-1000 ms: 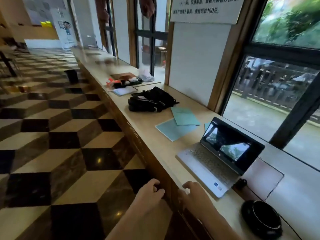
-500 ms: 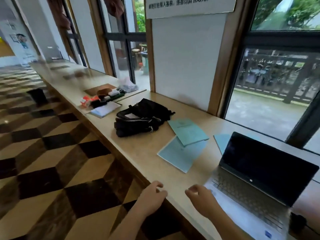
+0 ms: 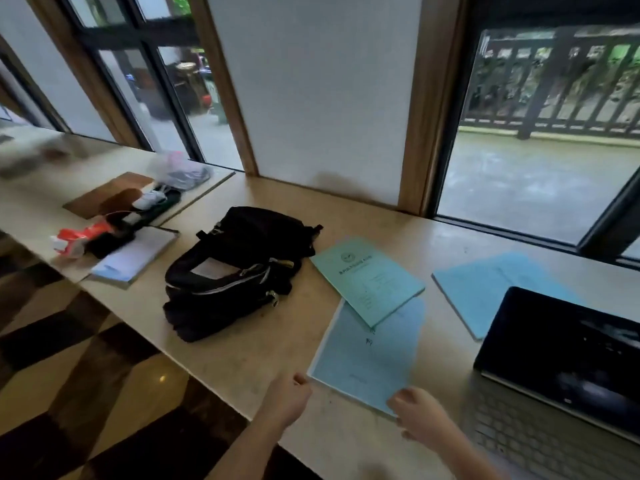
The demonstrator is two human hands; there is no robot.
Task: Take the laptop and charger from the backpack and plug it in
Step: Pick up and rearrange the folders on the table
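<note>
Head view, along the front edge of the countertop [image 3: 242,362]: left hand [image 3: 285,403] with fingers loosely curled, holding nothing, just off the near corner of a blue folder [image 3: 367,355]; right hand [image 3: 420,417] likewise loosely curled and empty, over that folder's near edge, contact not determinable. Laptop [image 3: 561,368]: out of the bag, lid up, screen dark, at the right end near the front edge, partly cut by the frame. Backpack [image 3: 235,271]: black, slumped on its side mid-counter, zips partly open, well apart from both hands. Charger: not visible; judged to be inside the backpack or out of frame. A green booklet [image 3: 367,278] overlaps the blue folder between backpack and laptop; a second blue sheet [image 3: 485,289] lies behind the laptop. Risks, as judged: a reach across to the backpack may sweep the loose papers off the front edge; dragging a cable out may snag on the zips or pull the limp bag toward the edge; no socket is visible, so the plugging point is uncertain.
</note>
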